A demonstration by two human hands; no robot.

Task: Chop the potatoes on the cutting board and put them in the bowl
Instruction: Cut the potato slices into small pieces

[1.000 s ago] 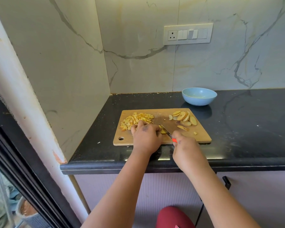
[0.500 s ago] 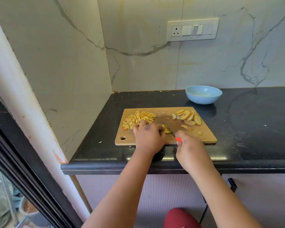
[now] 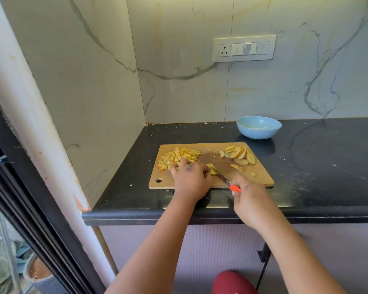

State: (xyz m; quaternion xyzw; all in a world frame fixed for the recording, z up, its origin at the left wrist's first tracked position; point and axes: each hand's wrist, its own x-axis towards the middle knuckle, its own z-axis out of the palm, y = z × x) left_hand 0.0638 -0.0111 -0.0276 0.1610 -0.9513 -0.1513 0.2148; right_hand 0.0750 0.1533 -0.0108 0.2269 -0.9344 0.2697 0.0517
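Black stone makes the counter, and at its near edge both forearms reach in from below. The right hand is wrapped round the red handle of a knife, wrist low, the blade angled away and leftward across the near part of the board. The left hand lies knuckles-up just beside it, fingers curled down over a few potato strips, which it pins against the wood at the blade's tip — the piece being cut now.

Beyond the left hand, on the board's far left, sits a heap of dice, touching the fingertips. On the far right lies a fan of slices, uncut, with a couple of stray bits nearer the right hand.

Farther back, apart from the board and near the wall, stands the blue bowl — as far as its inside shows, no potato in it.

So I judge the chopping perhaps half done: the slices are left to dice, and the whole transfer to the bowl is not yet begun.
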